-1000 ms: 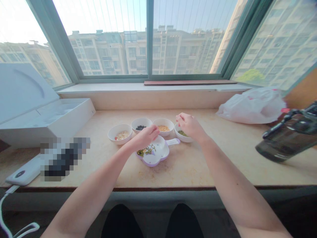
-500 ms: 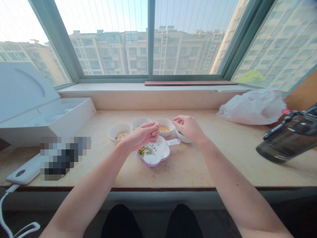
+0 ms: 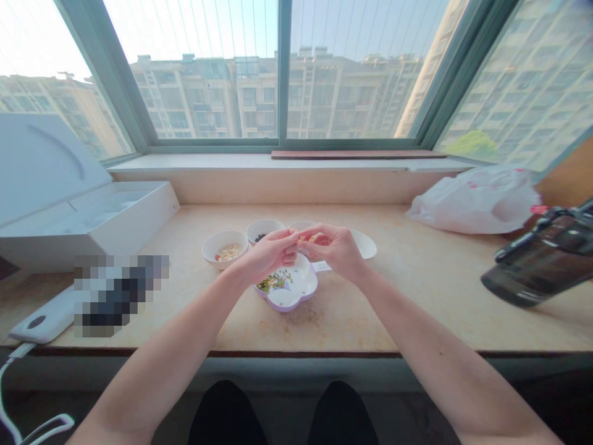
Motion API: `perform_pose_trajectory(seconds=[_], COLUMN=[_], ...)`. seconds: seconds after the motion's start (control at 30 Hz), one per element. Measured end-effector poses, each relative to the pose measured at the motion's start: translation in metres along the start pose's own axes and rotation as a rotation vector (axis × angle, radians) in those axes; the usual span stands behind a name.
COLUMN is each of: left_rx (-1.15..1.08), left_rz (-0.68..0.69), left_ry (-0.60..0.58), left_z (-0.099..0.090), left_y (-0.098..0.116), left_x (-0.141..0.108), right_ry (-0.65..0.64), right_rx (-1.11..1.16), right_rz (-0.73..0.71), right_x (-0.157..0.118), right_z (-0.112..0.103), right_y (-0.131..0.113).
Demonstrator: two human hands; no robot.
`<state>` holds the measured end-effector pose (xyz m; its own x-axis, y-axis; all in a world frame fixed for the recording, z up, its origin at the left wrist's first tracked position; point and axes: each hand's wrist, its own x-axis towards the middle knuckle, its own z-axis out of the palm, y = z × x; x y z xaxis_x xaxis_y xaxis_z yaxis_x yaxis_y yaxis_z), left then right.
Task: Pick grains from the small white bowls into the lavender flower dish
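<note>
The right hand (image 3: 331, 250) has swung in from the bowl on its side and now meets the left hand (image 3: 267, 254) just above the back edge of the lilac-rimmed divided dish (image 3: 278, 307). Both hands are curled closed, touching at the fingertips (image 3: 294, 242); whether any grains are pinched between them is hidden. The green beans (image 3: 271, 283) lie in the dish's left compartment, directly below the left hand, which is the nearer of the two. The dish's long axis rises toward its white tab (image 3: 322, 266), and the right hand overhangs that end. Directly behind the dish, a white bowl of yellow grains (image 3: 301, 225) is mostly hidden by the hands. A bowl of black beans (image 3: 262, 230) stands behind the dish's left side, and a bowl of pale flakes (image 3: 225, 253) stands further left. Behind the right hand, to the right of the dish, shows the rim of a white bowl (image 3: 365, 244).
</note>
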<state>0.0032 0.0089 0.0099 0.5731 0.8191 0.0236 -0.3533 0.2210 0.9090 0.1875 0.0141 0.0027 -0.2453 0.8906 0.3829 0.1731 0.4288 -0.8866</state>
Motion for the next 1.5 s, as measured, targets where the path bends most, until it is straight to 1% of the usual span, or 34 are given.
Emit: perform_pose_trajectory(seconds=[0.1,0.3,0.4,0.53,0.6,0.63,0.7,0.73,0.77,0.8,0.9,0.97,1.0,1.07,1.2,1.37,1.43,1.5], left_rx=[0.015,0.073,0.106,0.183,0.296,0.387,0.62,0.75,0.878,0.998,1.278,1.368,1.389,1.395,1.355,1.351,1.359,1.368], left_rz=[-0.003,-0.003,0.01,0.032,0.066,0.094,0.165,0.196,0.223,0.245,0.283,0.271,0.248,0.194,0.148,0.161,0.166,0.169], left_ry=[0.043,0.101,0.109,0.108,0.132,0.164,0.245,0.268,0.266,0.236,0.029,-0.082,-0.115,-0.145,-0.162,-0.184,-0.196,-0.208], left_z=[0.001,0.0,-0.002,-0.004,-0.005,-0.005,-0.008,-0.01,-0.012,-0.015,-0.023,-0.027,-0.029,-0.032,-0.035,-0.034,-0.032,-0.031], left_y=[-0.002,-0.006,-0.005,-0.002,0.0,0.0,0.0,-0.001,-0.001,-0.002,-0.006,-0.008,-0.009,-0.01,-0.01,-0.012,-0.012,-0.014], left_x=[0.001,0.003,0.004,0.004,0.003,0.002,0.002,0.002,0.002,0.002,0.003,0.003,0.003,0.003,0.003,0.003,0.003,0.004], right_ry=[0.01,0.049,0.048,0.03,0.004,-0.017,-0.07,-0.099,-0.129,-0.159,-0.267,-0.339,-0.358,-0.358,-0.282,-0.115,-0.038,0.035], right_rx=[-0.051,-0.265,-0.302,-0.331,-0.331,-0.313,-0.227,-0.164,-0.095,-0.027,0.135,0.209,0.242,0.306,0.371,0.318,0.25,0.102], right_rz=[-0.046,-0.226,-0.257,-0.263,-0.228,-0.191,-0.097,-0.053,-0.016,0.014,0.089,0.136,0.156,0.185,0.186,0.12,0.087,0.062], right_x=[0.001,0.003,0.004,0.006,0.005,0.005,0.005,0.004,0.004,0.004,0.004,0.004,0.004,0.004,0.005,0.009,0.012,0.016], right_z=[0.001,-0.002,-0.004,-0.007,-0.008,-0.008,-0.008,-0.009,-0.01,-0.011,-0.018,-0.024,-0.027,-0.032,-0.039,-0.048,-0.051,-0.054], right_y=[0.005,0.013,0.014,0.011,0.009,0.008,0.005,0.004,0.002,0.001,-0.005,-0.008,-0.009,-0.01,-0.013,-0.014,-0.011,-0.008])
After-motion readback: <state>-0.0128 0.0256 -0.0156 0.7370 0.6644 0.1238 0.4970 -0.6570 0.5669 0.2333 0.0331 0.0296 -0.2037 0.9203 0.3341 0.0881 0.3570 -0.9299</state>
